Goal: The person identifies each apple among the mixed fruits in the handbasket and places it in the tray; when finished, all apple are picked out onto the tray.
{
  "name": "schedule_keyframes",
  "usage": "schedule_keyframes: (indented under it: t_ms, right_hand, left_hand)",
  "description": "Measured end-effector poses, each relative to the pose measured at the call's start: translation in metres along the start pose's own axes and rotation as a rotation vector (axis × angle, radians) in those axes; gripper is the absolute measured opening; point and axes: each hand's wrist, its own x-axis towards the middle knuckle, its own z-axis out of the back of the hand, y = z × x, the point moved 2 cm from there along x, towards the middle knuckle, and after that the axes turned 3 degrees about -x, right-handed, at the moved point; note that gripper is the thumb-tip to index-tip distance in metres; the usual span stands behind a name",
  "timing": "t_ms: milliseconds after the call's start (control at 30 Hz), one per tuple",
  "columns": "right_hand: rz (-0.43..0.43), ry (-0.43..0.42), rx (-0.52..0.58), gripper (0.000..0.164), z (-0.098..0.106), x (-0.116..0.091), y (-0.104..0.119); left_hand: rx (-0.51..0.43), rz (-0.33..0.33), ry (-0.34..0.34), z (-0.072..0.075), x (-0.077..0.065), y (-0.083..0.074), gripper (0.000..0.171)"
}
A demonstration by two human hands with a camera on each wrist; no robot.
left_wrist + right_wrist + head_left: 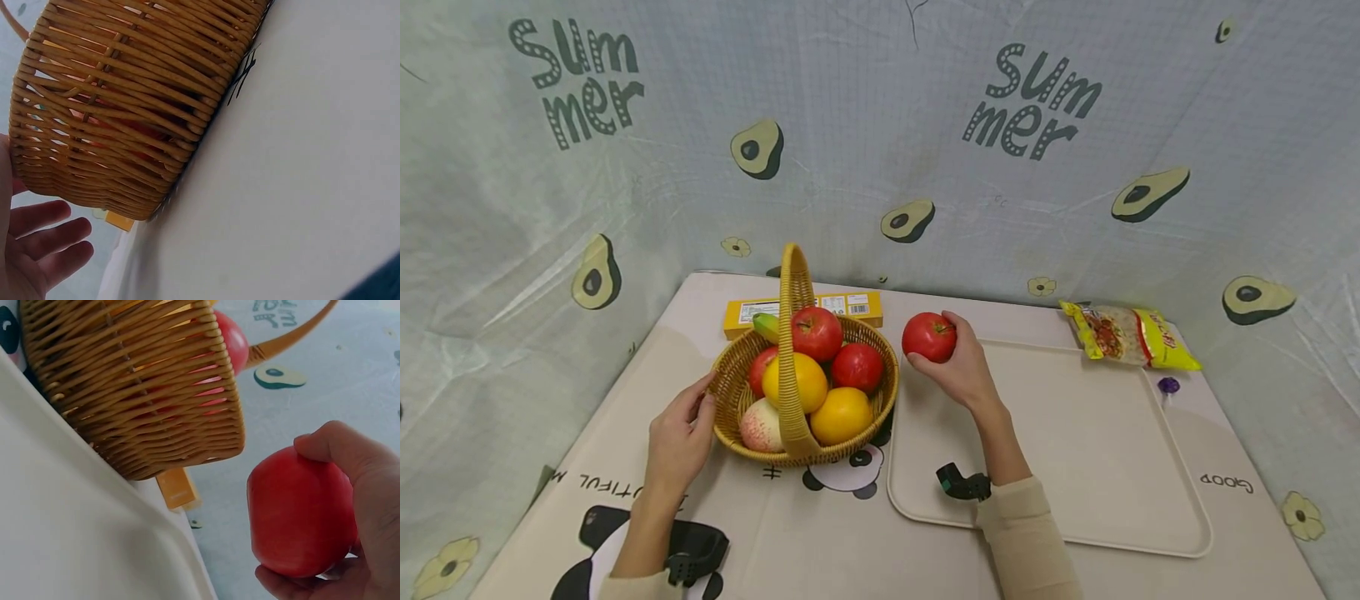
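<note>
My right hand (pixel 961 371) has thumb and fingers clamped round a glossy red apple (pixel 928 337), held up near the far left corner of a cream rectangular tray (pixel 1090 450), a gap between it and the tan woven wicker basket's (pixel 730 396) right rim. My left hand (pixel 679 437) touches the left rim, fingers loosely apart.

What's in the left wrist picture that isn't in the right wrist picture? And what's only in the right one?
Only the left wrist view shows the left hand by the basket and the black # mark printed on the table.

Only the right wrist view shows the right hand gripping a red apple, and the tray.

Both show the basket's woven side, a bit of the yellow box and some wall.
</note>
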Motion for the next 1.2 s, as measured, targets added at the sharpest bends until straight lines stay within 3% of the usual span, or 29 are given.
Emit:
schedule_keyframes:
  t_ms: [333, 767, 1200]
  right_hand:
    - [-0.037, -0.025, -0.035, 0.091, -0.006, 0.007, -0.012]
    - [0.020, -0.055, -0.105, 0.087, -0.018, 0.010, -0.022]
    - [0.023, -0.059, -0.132, 0.088, -0.025, 0.013, -0.028]
  left_hand:
    - [-0.030, 0.013, 0.008, 0.000, 0.000, 0.002, 0.038]
    - [-0.037, 0.002, -0.006, 0.000, -0.001, 0.002, 0.037]
    - [-0.033, 0.007, -0.002, 0.001, -0.002, 0.000, 0.037]
